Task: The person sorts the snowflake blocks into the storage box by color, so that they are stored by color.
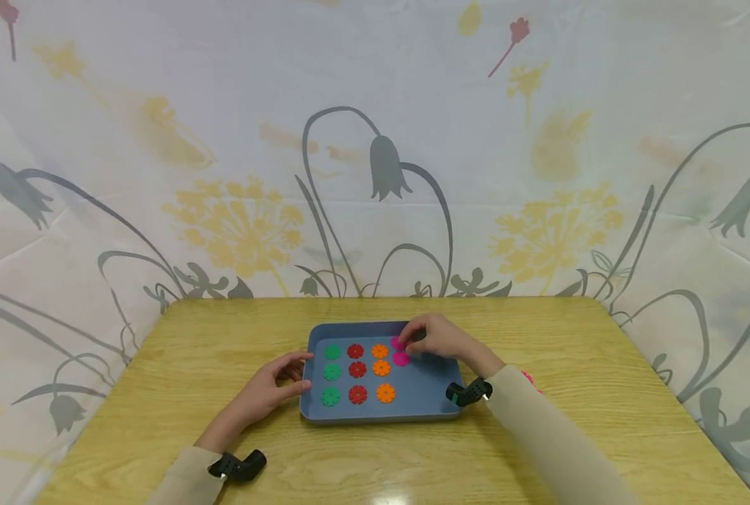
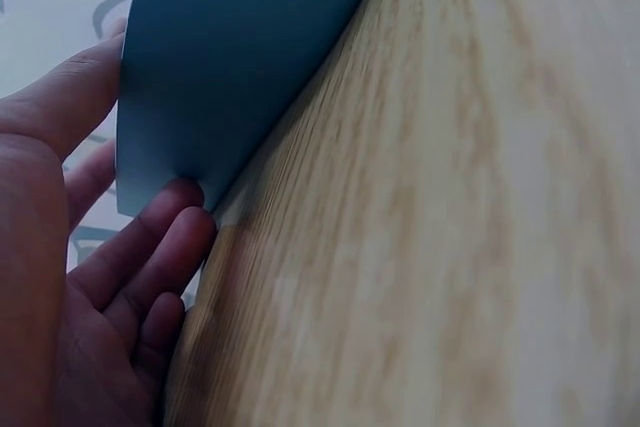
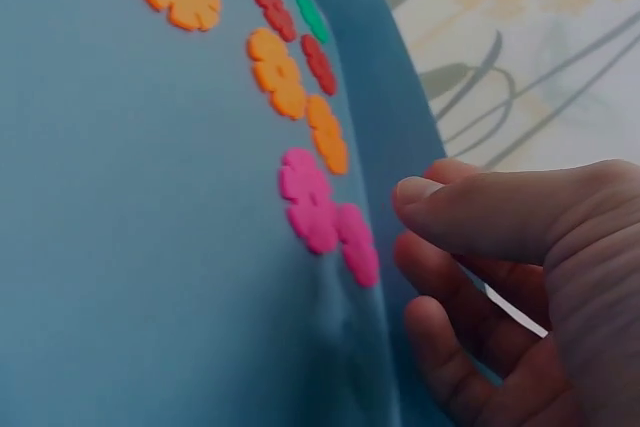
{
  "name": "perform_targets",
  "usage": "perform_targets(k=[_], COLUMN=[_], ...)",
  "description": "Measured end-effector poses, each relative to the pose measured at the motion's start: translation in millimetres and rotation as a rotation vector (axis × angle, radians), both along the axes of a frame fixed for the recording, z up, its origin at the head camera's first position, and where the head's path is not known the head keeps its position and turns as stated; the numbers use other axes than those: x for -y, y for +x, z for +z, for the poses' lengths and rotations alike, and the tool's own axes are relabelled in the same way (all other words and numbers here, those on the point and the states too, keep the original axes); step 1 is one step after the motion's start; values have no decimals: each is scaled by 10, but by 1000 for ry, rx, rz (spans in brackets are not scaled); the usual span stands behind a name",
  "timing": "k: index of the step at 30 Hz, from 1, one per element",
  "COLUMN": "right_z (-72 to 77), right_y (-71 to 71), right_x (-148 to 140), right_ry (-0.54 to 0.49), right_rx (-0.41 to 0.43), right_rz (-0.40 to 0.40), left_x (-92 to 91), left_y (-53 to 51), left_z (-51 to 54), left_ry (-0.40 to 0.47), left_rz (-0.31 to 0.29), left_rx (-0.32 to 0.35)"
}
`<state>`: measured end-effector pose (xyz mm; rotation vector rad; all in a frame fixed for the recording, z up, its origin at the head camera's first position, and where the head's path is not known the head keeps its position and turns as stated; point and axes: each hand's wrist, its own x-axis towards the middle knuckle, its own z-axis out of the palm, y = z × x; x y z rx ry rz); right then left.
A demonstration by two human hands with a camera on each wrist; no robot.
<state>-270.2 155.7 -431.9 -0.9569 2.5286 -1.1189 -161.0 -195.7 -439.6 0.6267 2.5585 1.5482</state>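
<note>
A blue-grey rectangular tray point(image 1: 422, 393) lies on the table, holding columns of flower-shaped plastic discs: green point(image 1: 330, 397), red point(image 1: 358, 394) and orange point(image 1: 385, 393). Two pink flower discs point(image 3: 307, 202) lie at the tray's far side, right of the orange ones, their edges touching or overlapping. My right hand point(image 1: 440, 337) hovers beside the pink pair. In the right wrist view its fingertips are apart from the discs, with nothing held. My left hand point(image 1: 267, 386) touches the tray's left outer wall, its thumb and fingers spread along it; the left wrist view shows fingertips against that wall point(image 2: 230, 67).
More pink pieces point(image 1: 529, 379) lie on the wooden table point(image 1: 223, 330) right of the tray, partly hidden by my right sleeve. A flower-printed curtain point(image 1: 375, 231) hangs behind the table. Each wrist wears a black camera mount point(image 1: 238, 466).
</note>
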Motion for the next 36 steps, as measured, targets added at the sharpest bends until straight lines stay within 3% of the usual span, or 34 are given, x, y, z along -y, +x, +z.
perform_targets(k=[11,14,18,21,23,30,36], right_z=[72,191,138,-50,-87,-105,-124], right_y=[49,182,247,211,252,440,554], right_x=[-370,-501,-759,-1018,-1162,-1565,-1831], right_ry=[-86,-103,-103,-94,-70,-3,22], right_rx=[-56,-46,-42,-43,-50,-29,45], right_rz=[-100,-129,-175,-215,-236,-304,-290], left_x=[-4,-5,1,7,9,11,7], left_y=[11,11,3,-1,0,0,1], left_z=[12,14,13,7,3,-3,-1], left_ry=[-1,-2,-1,-1,0,3,4], left_rz=[12,8,-2,-9,-11,-12,-6], left_rx=[3,6,16,13,9,0,9])
